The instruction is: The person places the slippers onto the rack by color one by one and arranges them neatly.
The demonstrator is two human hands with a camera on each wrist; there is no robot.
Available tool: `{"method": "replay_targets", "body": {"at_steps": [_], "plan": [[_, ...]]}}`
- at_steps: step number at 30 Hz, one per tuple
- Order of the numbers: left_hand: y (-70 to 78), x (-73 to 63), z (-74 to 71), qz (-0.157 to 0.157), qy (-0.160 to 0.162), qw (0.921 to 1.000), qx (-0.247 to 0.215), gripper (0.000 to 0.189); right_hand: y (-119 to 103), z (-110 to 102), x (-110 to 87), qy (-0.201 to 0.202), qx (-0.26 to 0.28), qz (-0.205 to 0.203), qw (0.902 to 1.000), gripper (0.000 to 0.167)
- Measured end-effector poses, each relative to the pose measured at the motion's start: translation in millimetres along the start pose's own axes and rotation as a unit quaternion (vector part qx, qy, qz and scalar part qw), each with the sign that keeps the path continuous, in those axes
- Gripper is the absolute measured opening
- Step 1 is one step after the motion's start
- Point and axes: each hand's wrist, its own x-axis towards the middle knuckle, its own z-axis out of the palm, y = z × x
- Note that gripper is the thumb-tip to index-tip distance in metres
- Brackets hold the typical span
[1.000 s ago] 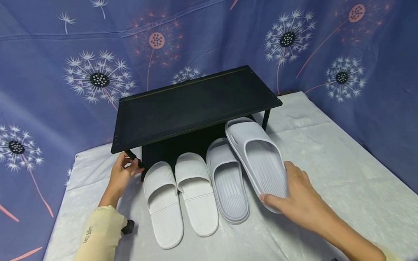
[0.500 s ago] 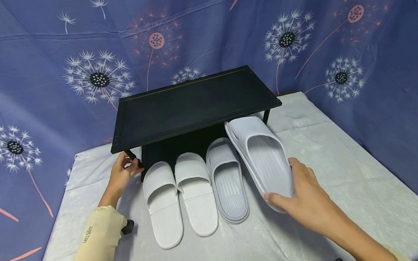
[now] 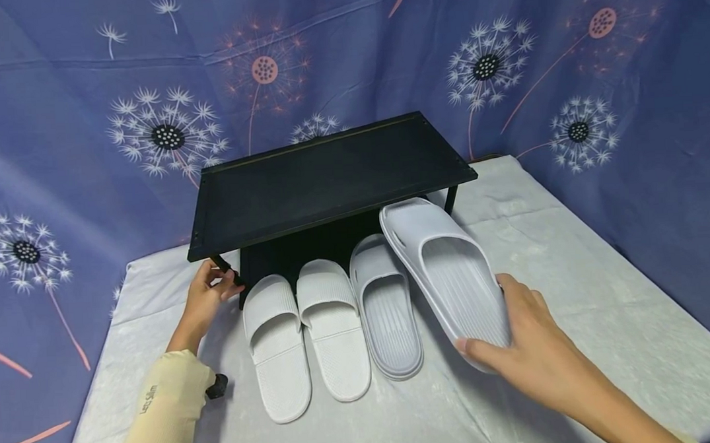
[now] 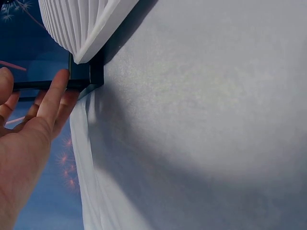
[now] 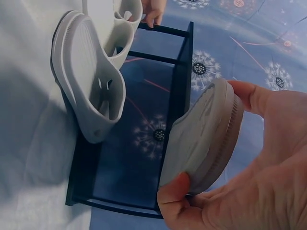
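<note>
My right hand point(image 3: 545, 345) grips the heel end of a light grey slide slipper point(image 3: 452, 270), thumb across the footbed and fingers along the outer side. The slipper is tilted, heel raised, its toe at the front right edge of a black shoe rack point(image 3: 329, 176). Its mate, another grey slipper point(image 3: 389, 312), rests to the left, toe partly inside the lower level. Two white slippers point(image 3: 280, 350) stand beside that one. At the rack's left front leg, my left hand point(image 3: 206, 297) holds the bar with curled fingers; in the left wrist view one finger point(image 4: 56, 96) lies straighter across it.
A white cloth point(image 3: 571, 271) covers the table. Behind and at the sides hangs a blue curtain point(image 3: 353, 50) with dandelion prints. A small black object point(image 3: 217, 385) sits by the left sleeve point(image 3: 166, 401).
My right hand has moved slightly right and down, and the heel of the held slipper has swung right with it. My left hand, the rack and the other slippers have stayed in place.
</note>
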Motion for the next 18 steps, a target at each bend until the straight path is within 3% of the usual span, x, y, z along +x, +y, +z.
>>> {"method": "replay_targets", "body": {"at_steps": [8, 14, 18], "plan": [[10.8, -4.7, 3.7, -0.02, 0.004, 0.9998, 0.003, 0.02, 2.8, -6.3, -10.3, -0.013, -0.002, 0.013, 0.9998, 0.102], [7.2, -3.4, 3.2, -0.012, 0.001, 0.9999, 0.009, 0.026, 5.4, -9.0, -15.9, -0.013, 0.0, 0.012, 0.9998, 0.104], [15.2, -7.0, 5.9, -0.011, 0.001, 0.9999, 0.001, 0.024, 6.9, -10.9, -18.3, -0.012, -0.002, 0.015, 0.9998, 0.106]]}}
